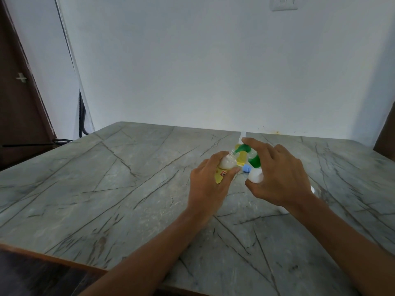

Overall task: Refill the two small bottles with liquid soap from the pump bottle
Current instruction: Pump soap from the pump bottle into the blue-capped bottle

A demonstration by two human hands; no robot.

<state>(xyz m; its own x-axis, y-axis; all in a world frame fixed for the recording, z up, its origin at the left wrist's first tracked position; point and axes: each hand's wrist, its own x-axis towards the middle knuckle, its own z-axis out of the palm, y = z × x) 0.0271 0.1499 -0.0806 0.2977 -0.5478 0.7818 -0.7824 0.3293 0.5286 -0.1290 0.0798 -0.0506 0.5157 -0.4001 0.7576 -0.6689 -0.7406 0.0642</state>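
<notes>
Holding the open neck of the small bottle (227,162) right under the green spout (240,148) is what matters most at this step, which is judged to be the filling of the first of the two. The small bottle is gripped by the left hand (208,186), with fingers and thumb curled round its yellow-labelled body. It is held tilted above the table (106,178), its neck raised to the spout tip; whether the two actually touch cannot be told. The pump bottle (255,175) is clasped by the right hand (280,178), the thumb wrapped under its white body and a finger laid over the pump head. Whether its base is rested on the table cannot be told either. Some pale liquid appears to sit in the small bottle's shoulder (the blur leaves the level uncertain). For a clean fill, the pump should be pressed slowly and fully, and the neck steadied against or just below the spout so that no soap is strung down the outside. The small bottle would best be brought nearer upright as it fills. Just behind the hands a second yellowish bottle (240,157) is stood on the table, and a blue cap (246,168) is seen lying between the two hands. Something white (284,210) is partly hidden beneath the right wrist and cannot be identified. The label is likely to turn slippery if soap is spilled, so a firm grip is advised.
</notes>
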